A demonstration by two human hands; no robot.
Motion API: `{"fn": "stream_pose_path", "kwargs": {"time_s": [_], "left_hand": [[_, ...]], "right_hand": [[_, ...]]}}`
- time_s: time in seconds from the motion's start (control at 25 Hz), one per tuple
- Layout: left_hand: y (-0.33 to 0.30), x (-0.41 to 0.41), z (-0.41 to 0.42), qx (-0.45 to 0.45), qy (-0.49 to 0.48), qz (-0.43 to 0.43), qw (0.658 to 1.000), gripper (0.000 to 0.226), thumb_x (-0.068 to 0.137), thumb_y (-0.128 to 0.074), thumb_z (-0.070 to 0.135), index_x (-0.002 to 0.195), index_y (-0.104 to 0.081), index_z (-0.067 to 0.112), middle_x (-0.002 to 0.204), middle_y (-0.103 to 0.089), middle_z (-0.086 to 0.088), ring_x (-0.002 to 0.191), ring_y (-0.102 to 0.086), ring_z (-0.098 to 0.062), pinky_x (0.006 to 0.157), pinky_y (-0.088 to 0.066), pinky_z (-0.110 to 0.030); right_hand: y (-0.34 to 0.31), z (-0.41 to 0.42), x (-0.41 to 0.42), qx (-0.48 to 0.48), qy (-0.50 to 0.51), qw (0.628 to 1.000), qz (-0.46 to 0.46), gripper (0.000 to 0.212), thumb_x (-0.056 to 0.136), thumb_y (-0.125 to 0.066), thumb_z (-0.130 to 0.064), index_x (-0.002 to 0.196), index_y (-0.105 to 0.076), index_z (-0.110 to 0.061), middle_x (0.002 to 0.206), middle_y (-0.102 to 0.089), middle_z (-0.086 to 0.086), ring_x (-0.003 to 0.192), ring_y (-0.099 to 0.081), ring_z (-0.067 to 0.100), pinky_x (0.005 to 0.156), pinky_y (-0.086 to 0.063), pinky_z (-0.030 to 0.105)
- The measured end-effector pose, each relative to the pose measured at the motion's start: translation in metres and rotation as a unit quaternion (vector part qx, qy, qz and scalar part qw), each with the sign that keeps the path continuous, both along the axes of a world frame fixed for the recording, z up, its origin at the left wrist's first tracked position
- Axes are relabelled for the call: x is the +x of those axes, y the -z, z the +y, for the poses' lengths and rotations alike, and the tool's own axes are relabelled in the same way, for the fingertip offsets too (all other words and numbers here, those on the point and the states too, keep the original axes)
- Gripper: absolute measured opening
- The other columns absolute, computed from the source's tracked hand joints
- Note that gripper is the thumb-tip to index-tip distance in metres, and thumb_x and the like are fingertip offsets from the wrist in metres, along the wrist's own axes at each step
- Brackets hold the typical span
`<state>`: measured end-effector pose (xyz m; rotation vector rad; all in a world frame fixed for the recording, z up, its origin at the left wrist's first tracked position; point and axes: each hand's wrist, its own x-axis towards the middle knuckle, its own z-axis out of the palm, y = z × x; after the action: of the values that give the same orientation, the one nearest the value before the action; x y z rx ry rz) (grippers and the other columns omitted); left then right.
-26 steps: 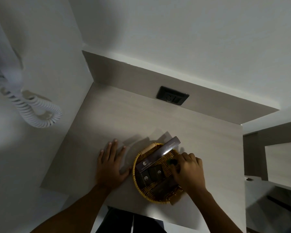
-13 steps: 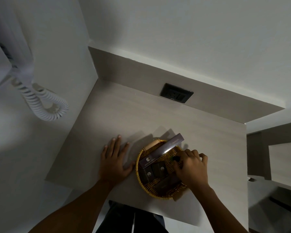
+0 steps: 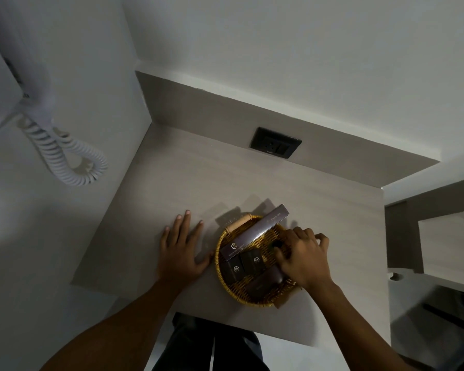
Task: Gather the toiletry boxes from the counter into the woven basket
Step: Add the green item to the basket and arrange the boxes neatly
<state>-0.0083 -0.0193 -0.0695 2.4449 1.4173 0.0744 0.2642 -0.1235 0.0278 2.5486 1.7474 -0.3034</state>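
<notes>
Over the right side of the woven basket (image 3: 255, 298), low and right of centre in the frame, my right hand (image 3: 303, 261) curls its fingers down among the boxes; whether it grips anything I cannot tell. Beside it my left hand (image 3: 181, 253) lies flat and spread on the counter (image 3: 198, 178), its thumb just at the basket's rim. Inside, two small dark boxes (image 3: 245, 265) sit side by side, and a long dental kit box (image 3: 255, 232) slants across, jutting past the far rim toward a black wall socket (image 3: 275, 142).

Hotel room, wall phone (image 3: 24, 84) with coiled cord, branded toiletry boxes (image 3: 243, 263)
</notes>
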Motion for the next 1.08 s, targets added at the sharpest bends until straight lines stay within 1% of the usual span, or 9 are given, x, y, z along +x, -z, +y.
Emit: {"fn": "stream_pose_path", "kwargs": {"time_s": [0.28, 0.48, 0.56, 0.64, 0.68, 0.76, 0.84, 0.92, 1.08], "left_hand": [[0.002, -0.001, -0.002, 0.01, -0.004, -0.014, 1.0, 0.087, 0.081, -0.039, 0.076, 0.152, -0.029, 0.028, 0.166, -0.014, -0.008, 0.153, -0.01, -0.026, 0.119, -0.016, -0.052], [-0.004, 0.001, -0.004, 0.011, -0.013, -0.024, 1.0, 0.074, 0.087, -0.041, 0.066, 0.15, -0.036, 0.027, 0.164, -0.022, -0.01, 0.151, -0.017, -0.028, 0.118, -0.019, -0.052], [-0.011, 0.003, -0.005, 0.026, -0.035, -0.079, 0.996, 0.058, 0.092, -0.038, 0.053, 0.14, -0.052, 0.023, 0.157, -0.036, -0.01, 0.147, -0.03, -0.03, 0.116, -0.024, -0.052], [-0.024, 0.009, -0.004, 0.02, -0.051, -0.136, 0.989, 0.057, 0.095, -0.031, 0.053, 0.132, -0.059, 0.021, 0.148, -0.051, -0.007, 0.139, -0.043, -0.032, 0.11, -0.032, -0.05], [-0.033, 0.015, -0.001, 0.011, -0.053, -0.147, 0.988, 0.061, 0.095, -0.028, 0.058, 0.132, -0.059, 0.021, 0.143, -0.056, -0.006, 0.134, -0.047, -0.031, 0.106, -0.035, -0.048], [-0.05, 0.031, 0.001, -0.012, -0.057, -0.142, 0.988, 0.067, 0.092, -0.027, 0.066, 0.129, -0.06, 0.022, 0.134, -0.061, -0.003, 0.125, -0.052, -0.029, 0.098, -0.038, -0.042], [-0.064, 0.048, 0.002, -0.031, -0.052, -0.14, 0.988, 0.056, 0.092, -0.036, 0.061, 0.122, -0.065, 0.023, 0.127, -0.063, -0.002, 0.119, -0.054, -0.027, 0.091, -0.034, -0.037], [-0.072, 0.059, 0.004, -0.035, -0.037, -0.131, 0.99, 0.038, 0.095, -0.048, 0.051, 0.116, -0.067, 0.025, 0.123, -0.064, 0.001, 0.116, -0.054, -0.025, 0.087, -0.029, -0.034], [-0.077, 0.066, 0.01, -0.047, -0.032, -0.094, 0.994, 0.028, 0.097, -0.049, 0.045, 0.112, -0.067, 0.03, 0.119, -0.066, 0.007, 0.113, -0.054, -0.017, 0.086, -0.03, -0.033]], "right_hand": [[0.001, -0.014, -0.001, 0.01, 0.029, 0.998, 0.052, 0.038, 0.085, -0.054, -0.05, 0.113, -0.061, -0.025, 0.11, -0.064, -0.002, 0.108, -0.053, 0.021, 0.095, -0.027, 0.048], [-0.007, -0.043, 0.002, 0.171, 0.173, 0.96, 0.137, 0.027, 0.088, -0.063, -0.037, 0.111, -0.06, -0.023, 0.11, -0.062, -0.002, 0.103, -0.053, 0.019, 0.089, -0.034, 0.041], [0.0, -0.071, -0.012, 0.218, 0.3, 0.906, 0.203, 0.028, 0.089, -0.062, -0.037, 0.111, -0.056, -0.021, 0.108, -0.061, 0.004, 0.097, -0.056, 0.022, 0.081, -0.042, 0.038], [0.014, -0.091, -0.035, 0.188, 0.48, 0.786, 0.34, 0.033, 0.089, -0.063, -0.037, 0.11, -0.055, -0.014, 0.109, -0.063, 0.012, 0.099, -0.059, 0.03, 0.076, -0.046, 0.036], [0.018, -0.096, -0.046, 0.15, 0.548, 0.723, 0.392, 0.038, 0.088, -0.064, -0.038, 0.113, -0.055, -0.01, 0.112, -0.063, 0.015, 0.101, -0.059, 0.033, 0.08, -0.048, 0.038], [0.022, -0.1, -0.062, 0.104, 0.6, 0.661, 0.438, 0.043, 0.084, -0.068, -0.038, 0.113, -0.055, -0.009, 0.111, -0.062, 0.016, 0.104, -0.058, 0.034, 0.092, -0.048, 0.042], [0.021, -0.098, -0.072, 0.111, 0.592, 0.661, 0.447, 0.039, 0.08, -0.073, -0.039, 0.101, -0.057, -0.011, 0.102, -0.062, 0.012, 0.1, -0.059, 0.033, 0.094, -0.048, 0.043], [0.018, -0.096, -0.075, 0.138, 0.57, 0.684, 0.434, 0.031, 0.078, -0.075, -0.038, 0.087, -0.061, -0.012, 0.092, -0.067, 0.01, 0.092, -0.062, 0.031, 0.087, -0.049, 0.039], [0.015, -0.093, -0.066, 0.177, 0.552, 0.705, 0.409, 0.03, 0.075, -0.079, -0.036, 0.073, -0.063, -0.011, 0.076, -0.072, 0.01, 0.078, -0.066, 0.027, 0.078, -0.052, 0.036]]}}
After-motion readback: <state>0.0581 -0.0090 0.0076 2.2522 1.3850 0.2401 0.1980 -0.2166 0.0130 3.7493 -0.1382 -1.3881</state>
